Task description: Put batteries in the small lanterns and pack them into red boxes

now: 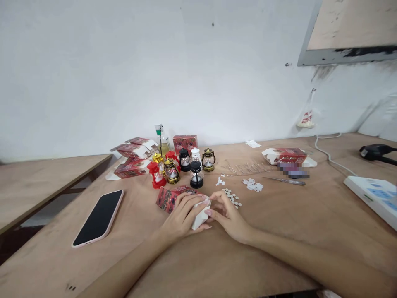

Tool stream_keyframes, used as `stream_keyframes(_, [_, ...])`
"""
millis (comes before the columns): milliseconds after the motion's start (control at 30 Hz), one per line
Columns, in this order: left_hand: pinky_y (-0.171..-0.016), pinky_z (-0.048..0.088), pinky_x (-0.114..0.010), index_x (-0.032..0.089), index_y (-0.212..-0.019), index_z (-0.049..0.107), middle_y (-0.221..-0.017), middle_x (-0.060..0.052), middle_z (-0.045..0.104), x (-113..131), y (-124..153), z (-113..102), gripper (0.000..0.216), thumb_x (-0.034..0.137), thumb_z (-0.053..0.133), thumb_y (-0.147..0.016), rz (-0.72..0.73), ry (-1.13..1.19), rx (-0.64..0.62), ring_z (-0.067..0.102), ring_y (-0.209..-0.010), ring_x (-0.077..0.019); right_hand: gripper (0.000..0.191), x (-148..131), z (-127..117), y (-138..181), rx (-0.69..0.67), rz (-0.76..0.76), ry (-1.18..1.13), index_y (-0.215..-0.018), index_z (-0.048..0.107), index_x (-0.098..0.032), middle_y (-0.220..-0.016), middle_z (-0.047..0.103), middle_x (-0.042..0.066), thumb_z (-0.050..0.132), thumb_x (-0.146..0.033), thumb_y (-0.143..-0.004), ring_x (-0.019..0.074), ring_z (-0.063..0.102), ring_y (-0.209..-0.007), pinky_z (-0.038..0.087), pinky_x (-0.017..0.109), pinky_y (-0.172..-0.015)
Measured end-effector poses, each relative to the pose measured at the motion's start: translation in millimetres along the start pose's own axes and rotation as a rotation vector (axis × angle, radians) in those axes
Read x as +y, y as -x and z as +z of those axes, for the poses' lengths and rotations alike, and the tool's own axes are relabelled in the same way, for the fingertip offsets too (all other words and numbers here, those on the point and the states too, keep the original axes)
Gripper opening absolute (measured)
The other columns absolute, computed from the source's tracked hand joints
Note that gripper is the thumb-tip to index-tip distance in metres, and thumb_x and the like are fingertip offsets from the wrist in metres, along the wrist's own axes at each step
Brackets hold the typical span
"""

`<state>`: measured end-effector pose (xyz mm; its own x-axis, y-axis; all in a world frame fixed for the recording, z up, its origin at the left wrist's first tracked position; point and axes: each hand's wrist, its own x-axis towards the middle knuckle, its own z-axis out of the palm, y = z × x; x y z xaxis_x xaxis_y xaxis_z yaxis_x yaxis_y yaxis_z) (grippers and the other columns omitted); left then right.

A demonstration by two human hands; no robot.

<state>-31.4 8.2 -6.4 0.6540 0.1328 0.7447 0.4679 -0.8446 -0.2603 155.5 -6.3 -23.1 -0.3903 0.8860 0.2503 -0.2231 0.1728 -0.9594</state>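
Note:
A small red printed cardboard box (166, 200) lies over the table in front of me, its white end turned toward me. My left hand (181, 217) is wrapped over the box, fingers across the top. At the white end, the thumb and fingertips of my right hand (232, 219) are closed on the edge of the carton. Just beyond stand several small toy lanterns, among them a red lantern (156, 176), a black lantern (196, 175) and a bronze-coloured lantern (208, 159). White round discs (231, 197) lie close to my right hand.
More red cartons (132, 165) are piled at the left, by a bottle (164, 145). A phone (98, 218) lies left of my hands. Rightward are small white pieces (252, 185), thin metal wires (245, 168), a screwdriver-like tool (287, 181), another carton (288, 156) and a white device (372, 198).

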Motion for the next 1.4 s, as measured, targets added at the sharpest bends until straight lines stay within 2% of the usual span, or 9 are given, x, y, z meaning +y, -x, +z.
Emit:
stream_keyframes(133, [-0.087,0.045,-0.04,0.012,-0.124,0.044,-0.104,-0.016,0.064,-1,0,0,0.051,0.04,0.06,-0.084,-0.016,0.003,0.011,0.059,-0.102,-0.0233,0.024,0,-2,2,-0.014,-0.04,0.036,-0.099,0.043,-0.025,-0.103,0.053,0.002,0.059,-0.036,-0.085,0.0137,0.06,-0.088,0.056,0.029,-0.07])
stream_keyframes(300, [-0.086,0.045,-0.04,0.014,-0.123,0.043,-0.103,-0.015,0.065,0,-1,-1,0.049,0.04,0.059,-0.085,-0.019,0.0,0.021,0.06,-0.101,-0.023,0.033,-2,-2,5,-0.016,-0.059,0.033,-0.107,0.04,-0.025,-0.111,0.053,0.005,0.059,-0.04,-0.085,0.0163,0.059,-0.097,0.056,0.029,-0.072])
stream_keyframes(600, [-0.086,0.045,-0.039,0.014,-0.119,0.045,-0.102,-0.015,0.065,3,-2,0,0.043,0.036,0.06,-0.085,0.018,-0.016,0.012,0.06,-0.101,-0.0223,0.032,-3,-2,6,0.002,-0.052,0.095,-0.105,0.04,-0.025,-0.111,0.054,0.007,0.059,-0.041,-0.085,0.0173,0.06,-0.097,0.055,0.031,-0.071])
stream_keyframes(800, [-0.085,0.046,-0.04,0.014,-0.118,0.045,-0.103,-0.015,0.064,2,-2,0,0.044,0.034,0.062,-0.083,0.007,-0.011,0.014,0.059,-0.101,-0.0232,0.029,-5,-4,8,-0.012,-0.064,0.153,-0.107,0.04,-0.024,-0.113,0.055,0.008,0.054,-0.041,-0.088,0.0177,0.059,-0.102,0.053,0.033,-0.079])
stream_keyframes(1067, [-0.083,0.047,-0.04,0.016,-0.118,0.045,-0.105,-0.015,0.064,7,-4,-3,0.044,0.03,0.064,-0.081,0.024,0.012,-0.001,0.059,-0.102,-0.0234,0.037,2,-4,8,0.022,-0.051,0.186,-0.11,0.04,-0.024,-0.113,0.052,0.007,0.061,-0.04,-0.084,0.0142,0.06,-0.083,0.053,0.03,-0.07])
stream_keyframes(1167, [-0.083,0.048,-0.041,0.017,-0.119,0.044,-0.105,-0.015,0.064,10,-6,-5,0.046,0.031,0.064,-0.08,0.019,0.047,0.034,0.06,-0.102,-0.0237,0.042,0,-6,6,-0.047,-0.016,0.09,-0.113,0.042,-0.026,-0.117,0.053,0.006,0.066,-0.038,-0.08,0.0154,0.059,-0.096,0.052,0.031,-0.08])
stream_keyframes(1267, [-0.083,0.049,-0.042,0.016,-0.112,0.049,-0.101,-0.015,0.065,15,-5,-6,0.04,0.029,0.063,-0.077,0.057,0.086,0.121,0.061,-0.101,-0.0237,0.06,-5,-10,5,-0.211,0.054,-0.052,-0.123,0.041,-0.028,-0.121,0.054,0.005,0.074,-0.036,-0.073,0.0153,0.058,-0.103,0.048,0.03,-0.087])
stream_keyframes(1333, [-0.085,0.05,-0.043,0.017,-0.106,0.053,-0.1,-0.013,0.066,20,-3,-6,0.033,0.027,0.063,-0.075,0.073,0.1,0.16,0.062,-0.103,-0.0234,0.073,-8,-12,5,-0.317,0.143,-0.159,-0.129,0.039,-0.029,-0.121,0.056,0.005,0.077,-0.041,-0.068,0.0163,0.058,-0.102,0.049,0.03,-0.084])
stream_keyframes(1400, [-0.086,0.05,-0.043,0.019,-0.099,0.056,-0.102,-0.009,0.067,26,-1,-7,0.027,0.027,0.063,-0.074,0.106,0.103,0.187,0.061,-0.106,-0.0228,0.075,-10,-13,5,-0.363,0.248,-0.29,-0.133,0.037,-0.03,-0.119,0.057,0.006,0.071,-0.054,-0.071,0.0175,0.06,-0.099,0.051,0.03,-0.078])
